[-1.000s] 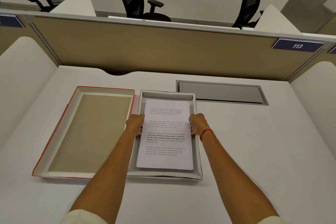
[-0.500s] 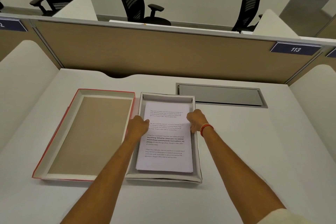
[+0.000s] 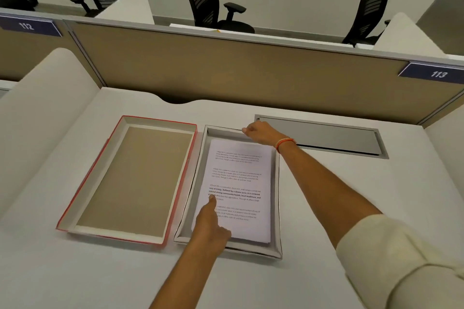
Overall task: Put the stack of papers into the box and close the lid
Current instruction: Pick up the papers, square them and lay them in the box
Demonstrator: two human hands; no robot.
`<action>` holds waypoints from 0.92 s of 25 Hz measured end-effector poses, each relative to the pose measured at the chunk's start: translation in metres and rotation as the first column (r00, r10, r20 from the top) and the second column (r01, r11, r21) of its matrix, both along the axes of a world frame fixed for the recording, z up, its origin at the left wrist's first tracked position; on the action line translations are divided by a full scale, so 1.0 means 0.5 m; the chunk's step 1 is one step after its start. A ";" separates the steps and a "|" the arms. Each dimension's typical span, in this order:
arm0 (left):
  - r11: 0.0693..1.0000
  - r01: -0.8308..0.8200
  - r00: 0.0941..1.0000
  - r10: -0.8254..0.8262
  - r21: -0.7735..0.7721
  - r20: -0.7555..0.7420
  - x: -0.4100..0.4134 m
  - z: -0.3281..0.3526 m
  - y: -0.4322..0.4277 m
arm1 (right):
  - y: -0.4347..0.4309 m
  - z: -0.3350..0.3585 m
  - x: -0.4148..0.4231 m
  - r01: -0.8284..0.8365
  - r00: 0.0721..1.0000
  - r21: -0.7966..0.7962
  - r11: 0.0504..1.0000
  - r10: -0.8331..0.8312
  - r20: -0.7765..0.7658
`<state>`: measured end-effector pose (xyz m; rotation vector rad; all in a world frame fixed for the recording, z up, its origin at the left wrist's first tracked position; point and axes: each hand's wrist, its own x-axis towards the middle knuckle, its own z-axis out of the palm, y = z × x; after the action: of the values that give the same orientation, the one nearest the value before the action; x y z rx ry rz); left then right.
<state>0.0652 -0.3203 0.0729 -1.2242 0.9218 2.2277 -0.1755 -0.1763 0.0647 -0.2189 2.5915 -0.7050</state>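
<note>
The stack of papers (image 3: 241,183), white with printed text, lies flat inside the shallow grey box (image 3: 193,183) at the middle of the desk. The box's lid (image 3: 130,178), red-edged with a brown inside, lies upturned just left of the box. My left hand (image 3: 211,223) rests over the near left part of the stack, index finger stretched out onto the top sheet and the other fingers curled. My right hand (image 3: 258,132), with a red wrist band, is at the box's far rim near its right corner, fingertips pinched on the wall.
A grey metal cable flap (image 3: 321,137) is set into the desk behind and right of the box. A tan partition (image 3: 226,70) closes the back, with white side dividers on both sides. Black office chairs stand beyond it.
Both hands have left the sides of the stack. My right hand moved away to the box's far rim. My left hand drew back toward the near end, one finger on the paper.
</note>
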 end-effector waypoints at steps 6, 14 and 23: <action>0.964 -0.192 0.972 0.162 0.182 0.170 0.014 -0.012 0.017 | -0.044 -0.028 -0.014 -0.175 0.982 0.095 0.980 0.167 0.089; 0.982 -0.133 0.962 0.096 0.132 0.256 -0.014 -0.028 0.026 | -0.074 -0.077 -0.026 -0.185 0.982 0.138 0.973 0.179 0.051; 0.957 -0.258 0.932 0.209 0.136 0.297 -0.003 -0.058 0.020 | -0.075 -0.103 -0.036 -0.176 0.984 0.161 0.971 0.178 0.000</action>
<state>0.0639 -0.3101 0.0441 -1.5834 0.4828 2.1776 -0.1935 -0.2137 0.0131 -0.3998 2.5857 -0.4307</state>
